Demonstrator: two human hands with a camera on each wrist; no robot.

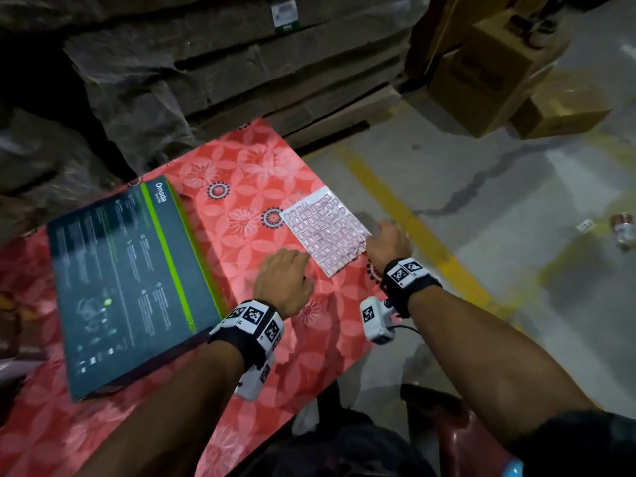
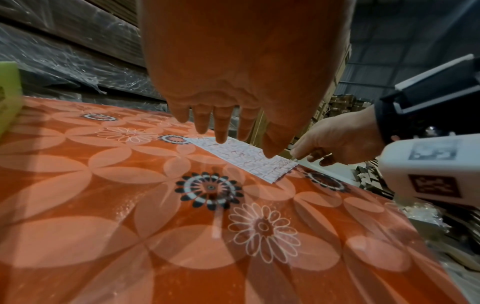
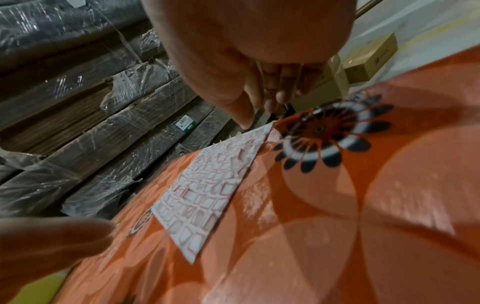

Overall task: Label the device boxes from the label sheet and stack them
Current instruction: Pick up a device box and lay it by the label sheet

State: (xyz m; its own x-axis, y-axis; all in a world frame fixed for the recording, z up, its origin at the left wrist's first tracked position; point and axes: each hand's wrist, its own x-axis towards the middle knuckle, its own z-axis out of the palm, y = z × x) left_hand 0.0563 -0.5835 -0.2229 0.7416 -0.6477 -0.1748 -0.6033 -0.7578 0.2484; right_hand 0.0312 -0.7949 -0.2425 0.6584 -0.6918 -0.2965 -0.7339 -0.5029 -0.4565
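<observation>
A dark teal device box with a green stripe lies flat on the left of the red floral table; its green edge shows in the left wrist view. The white label sheet lies near the table's right edge. My left hand hovers by the sheet's near left edge, fingers straight and pointing down, holding nothing. My right hand is at the sheet's right corner, thumb and curled fingers pinching it there.
Shrink-wrapped flat cartons are stacked behind the table. Brown cardboard boxes stand on the concrete floor at the back right, past a yellow floor line. A small can lies on the floor. A red seat is below me.
</observation>
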